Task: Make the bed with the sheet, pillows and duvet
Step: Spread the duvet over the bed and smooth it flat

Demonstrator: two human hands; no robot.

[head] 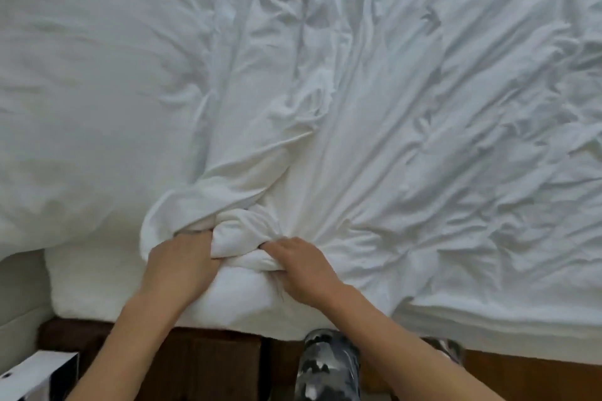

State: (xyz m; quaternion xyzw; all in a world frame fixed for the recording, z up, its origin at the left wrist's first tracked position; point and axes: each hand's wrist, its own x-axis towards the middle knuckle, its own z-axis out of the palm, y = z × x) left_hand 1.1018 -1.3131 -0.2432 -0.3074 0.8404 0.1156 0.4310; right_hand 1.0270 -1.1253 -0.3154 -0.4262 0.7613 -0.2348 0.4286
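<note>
White duvet [374,107] spread rumpled across most of bed, its near-left corner bunched into thick wad at mattress edge w/ creases fanning out from there. Left hand [180,262] curled into wad from left, right hand [301,265] gripping it from right w/ fingers clenched on fabric, both forearms bare. Smoother white pillow [91,91] at left beside duvet, dark wood bed frame [208,358] below mattress, camo-print trouser leg [327,368] against it.
</note>
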